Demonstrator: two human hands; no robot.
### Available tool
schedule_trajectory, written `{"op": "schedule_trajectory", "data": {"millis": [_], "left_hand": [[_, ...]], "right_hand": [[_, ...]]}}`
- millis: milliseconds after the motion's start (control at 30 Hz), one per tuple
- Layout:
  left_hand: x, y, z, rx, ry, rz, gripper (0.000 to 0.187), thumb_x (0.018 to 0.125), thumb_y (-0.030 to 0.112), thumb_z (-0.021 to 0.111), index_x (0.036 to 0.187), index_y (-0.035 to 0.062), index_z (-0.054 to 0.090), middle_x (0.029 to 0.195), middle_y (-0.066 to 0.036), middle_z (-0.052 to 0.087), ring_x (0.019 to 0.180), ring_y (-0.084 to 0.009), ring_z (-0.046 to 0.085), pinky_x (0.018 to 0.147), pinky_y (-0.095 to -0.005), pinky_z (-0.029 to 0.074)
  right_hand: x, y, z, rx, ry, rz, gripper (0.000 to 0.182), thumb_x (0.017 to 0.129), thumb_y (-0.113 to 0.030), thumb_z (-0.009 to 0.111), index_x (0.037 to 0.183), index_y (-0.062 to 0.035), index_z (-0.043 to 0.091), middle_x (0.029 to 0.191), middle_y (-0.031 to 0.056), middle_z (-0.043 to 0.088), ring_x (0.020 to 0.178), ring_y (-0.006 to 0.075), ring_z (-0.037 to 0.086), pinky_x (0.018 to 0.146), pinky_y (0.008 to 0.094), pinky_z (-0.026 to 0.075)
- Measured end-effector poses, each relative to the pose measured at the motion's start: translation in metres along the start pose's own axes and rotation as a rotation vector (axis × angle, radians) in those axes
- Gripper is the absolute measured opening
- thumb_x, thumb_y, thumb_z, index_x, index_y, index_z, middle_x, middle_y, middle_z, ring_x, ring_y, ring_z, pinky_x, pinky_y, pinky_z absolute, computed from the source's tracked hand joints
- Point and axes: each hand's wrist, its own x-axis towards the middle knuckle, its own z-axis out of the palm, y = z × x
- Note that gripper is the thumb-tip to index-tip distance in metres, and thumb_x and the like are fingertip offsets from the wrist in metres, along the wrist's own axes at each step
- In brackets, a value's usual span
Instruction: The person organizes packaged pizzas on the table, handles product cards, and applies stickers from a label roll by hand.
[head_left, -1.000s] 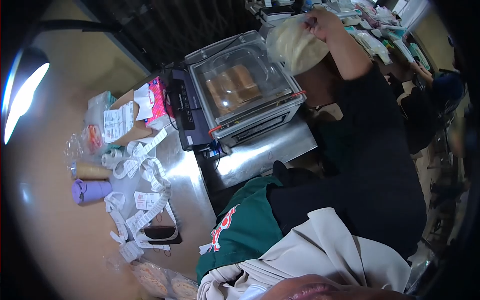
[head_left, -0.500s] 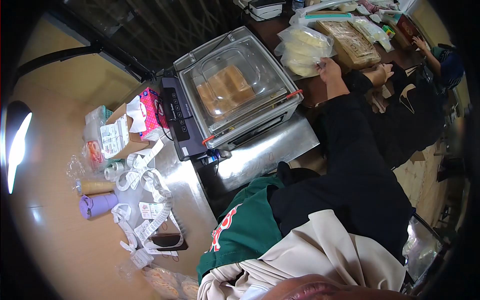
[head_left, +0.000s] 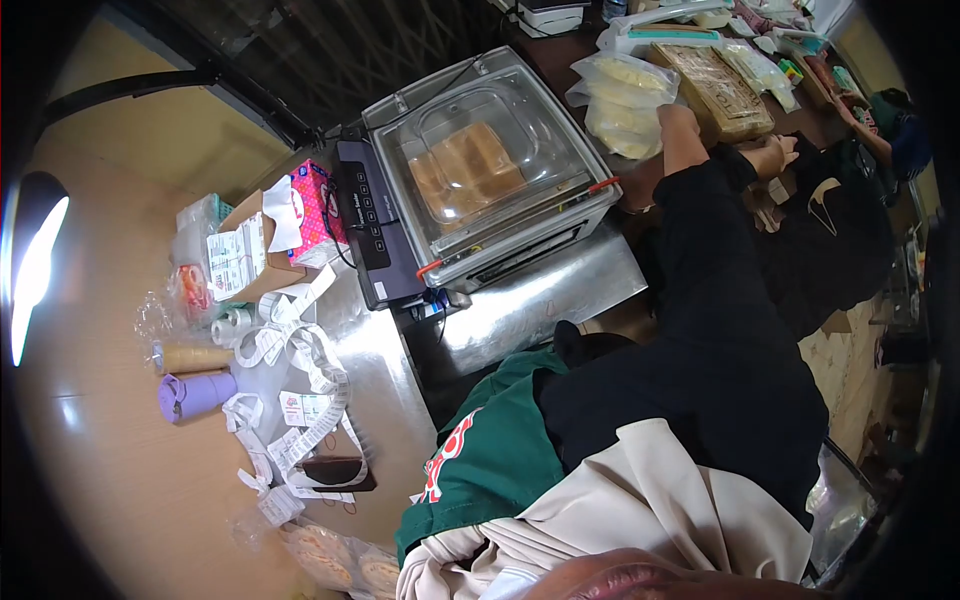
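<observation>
My left hand (head_left: 684, 140) reaches up at the right edge of clear plastic packs (head_left: 622, 100) holding pale yellowish food, overlapping on the dark table. Its fingers are turned away, so I cannot see whether they grip the packs. My right hand (head_left: 772, 156) is just below the wrapped brown cardboard box (head_left: 715, 92), its fingers stretched to the right. I see nothing held in it. My left sleeve hides most of the right arm. Nearby stands a chamber vacuum sealer (head_left: 378, 225); brown blocks (head_left: 465, 172) lie beneath its clear lid.
On the left, the steel-topped counter holds a pink tissue box (head_left: 318, 205), curled label strips (head_left: 300, 345), a lilac tumbler (head_left: 196, 396) and a dark phone (head_left: 338, 472). Another person's hand (head_left: 850, 108) works at the far right. Black fabric (head_left: 820, 250) hangs beside my arms.
My left hand has turned and shifted slightly upward, hiding its fingers. The plastic packs have changed shape a little. My right hand stays near the box; the whole view has shifted slightly.
</observation>
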Motion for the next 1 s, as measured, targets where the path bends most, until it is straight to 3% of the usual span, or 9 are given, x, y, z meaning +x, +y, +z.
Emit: {"op": "schedule_trajectory", "data": {"millis": [133,333,433,533,633,733,833,933,1000], "left_hand": [[-0.001,0.000,0.000,0.001,-0.002,-0.002,0.043,0.075,0.031,0.063,0.114,0.0151,0.054,0.117,-0.014,0.050,0.100,-0.0331,0.048,0.085,-0.0458,0.038],[-0.003,-0.001,-0.001,0.004,-0.002,-0.004,0.044,0.075,0.032,0.063,0.114,0.0149,0.054,0.117,-0.014,0.050,0.100,-0.0332,0.047,0.085,-0.0457,0.037],[-0.004,-0.002,0.000,0.007,-0.002,-0.005,0.045,0.075,0.032,0.063,0.115,0.0149,0.053,0.117,-0.014,0.049,0.100,-0.0332,0.047,0.085,-0.0457,0.037],[-0.005,-0.004,0.000,0.004,-0.003,-0.008,0.045,0.075,0.033,0.063,0.115,0.0148,0.053,0.117,-0.014,0.049,0.101,-0.0332,0.047,0.086,-0.0457,0.037],[-0.007,-0.004,0.000,0.006,-0.001,-0.006,0.045,0.075,0.034,0.063,0.115,0.0147,0.053,0.118,-0.014,0.049,0.101,-0.0332,0.047,0.086,-0.0457,0.036],[-0.006,-0.004,0.001,0.008,0.000,-0.003,0.046,0.075,0.034,0.062,0.115,0.0147,0.053,0.118,-0.015,0.049,0.101,-0.0332,0.046,0.086,-0.0457,0.036],[-0.007,-0.006,-0.001,0.008,0.002,0.000,0.046,0.075,0.035,0.062,0.116,0.0146,0.052,0.118,-0.015,0.048,0.102,-0.0333,0.046,0.086,-0.0457,0.036],[-0.011,-0.006,-0.003,0.008,0.005,0.009,0.047,0.075,0.035,0.062,0.116,0.0145,0.052,0.118,-0.015,0.048,0.102,-0.0333,0.046,0.087,-0.0457,0.036],[-0.013,-0.008,-0.004,0.011,0.006,0.014,0.047,0.075,0.035,0.062,0.116,0.0145,0.052,0.118,-0.015,0.048,0.102,-0.0333,0.045,0.087,-0.0456,0.035]], "right_hand": [[-0.063,-0.014,-0.034,-0.092,0.186,-0.018,0.039,0.086,-0.034,0.048,0.118,-0.0133,0.057,0.131,0.0054,0.045,0.123,0.0249,0.037,0.099,0.0406,0.028],[-0.086,-0.022,-0.057,-0.231,0.068,-0.228,0.037,0.086,-0.031,0.048,0.117,-0.0138,0.058,0.127,0.0062,0.050,0.121,0.0259,0.042,0.097,0.0420,0.026],[-0.089,-0.023,-0.061,-0.302,0.117,-0.268,0.036,0.086,-0.029,0.048,0.116,-0.0138,0.059,0.125,0.0080,0.053,0.120,0.0263,0.043,0.097,0.0444,0.025],[-0.090,-0.028,-0.066,-0.283,0.053,-0.198,0.040,0.085,-0.026,0.047,0.122,-0.0137,0.053,0.131,0.0066,0.048,0.122,0.0259,0.041,0.098,0.0470,0.024],[-0.103,-0.030,-0.058,-0.276,0.256,-0.218,0.045,0.086,-0.023,0.044,0.130,-0.0194,0.045,0.138,0.0053,0.038,0.128,0.0257,0.033,0.101,0.0494,0.020],[-0.104,-0.016,-0.045,-0.411,0.498,-0.715,0.048,0.086,-0.025,0.042,0.134,-0.0271,0.038,0.144,0.0035,0.028,0.134,0.0249,0.021,0.105,0.0547,0.012],[-0.114,-0.018,-0.047,-0.793,0.370,-0.944,0.048,0.085,-0.033,0.045,0.133,-0.0320,0.039,0.146,0.0039,0.025,0.136,0.0250,0.015,0.105,0.0599,0.003],[-0.118,-0.022,-0.039,-0.784,0.290,-0.879,0.053,0.082,-0.042,0.047,0.133,-0.0309,0.039,0.146,0.0033,0.023,0.136,0.0251,0.015,0.104,0.0639,-0.002],[-0.115,-0.022,-0.028,-0.701,0.392,-0.896,0.053,0.081,-0.043,0.050,0.131,-0.0299,0.042,0.145,0.0041,0.027,0.136,0.0263,0.016,0.103,0.0649,-0.001]]}}
